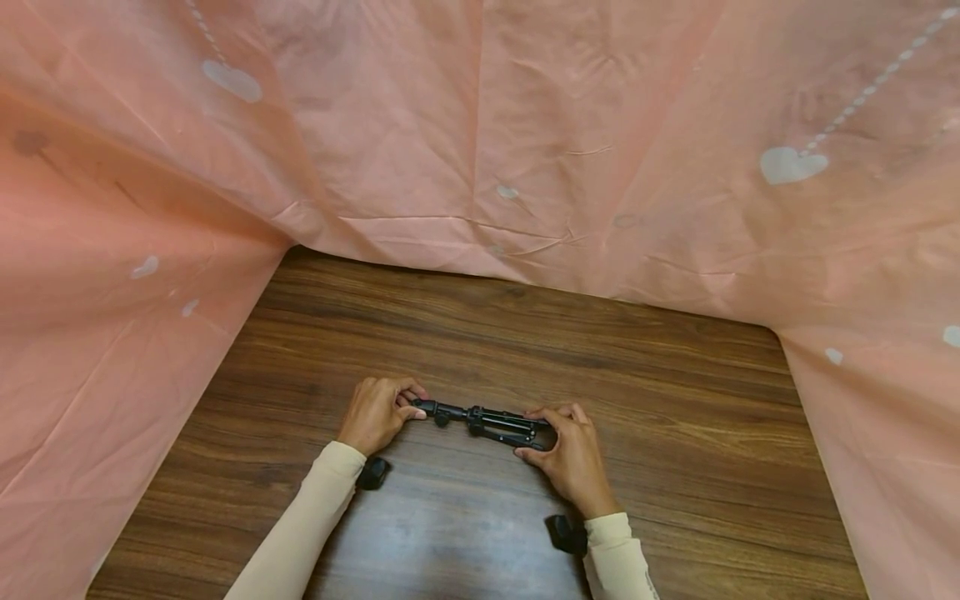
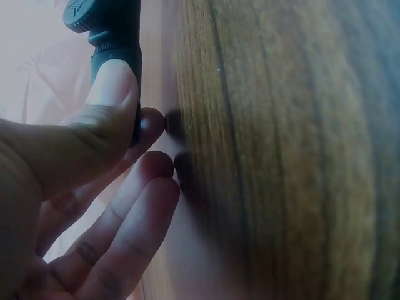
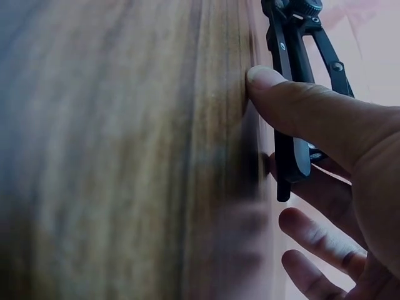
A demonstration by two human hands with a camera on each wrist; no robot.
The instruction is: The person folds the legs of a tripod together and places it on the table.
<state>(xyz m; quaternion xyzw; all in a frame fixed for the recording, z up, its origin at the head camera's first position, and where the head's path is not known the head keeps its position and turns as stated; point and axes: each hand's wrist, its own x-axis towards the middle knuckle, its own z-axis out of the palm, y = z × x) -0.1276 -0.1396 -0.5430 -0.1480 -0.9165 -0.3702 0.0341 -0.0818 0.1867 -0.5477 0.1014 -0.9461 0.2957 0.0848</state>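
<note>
A small black tripod lies lengthwise between the two hands, low over the wooden table, its legs folded together toward the right. At its left end, the left hand pinches the tip between thumb and forefinger; the left wrist view shows a round ridged knob just beyond the thumb. Around the leg ends on the right, the right hand grips with thumb and fingers. Close up in the right wrist view, the thumb lies across a tripod leg, with the other fingers behind and below it.
The brown wood-grain table spreads under both hands. Pink curtain with pale heart prints hangs along the back and both sides. Black wrist devices sit below each hand, at the cream sleeves.
</note>
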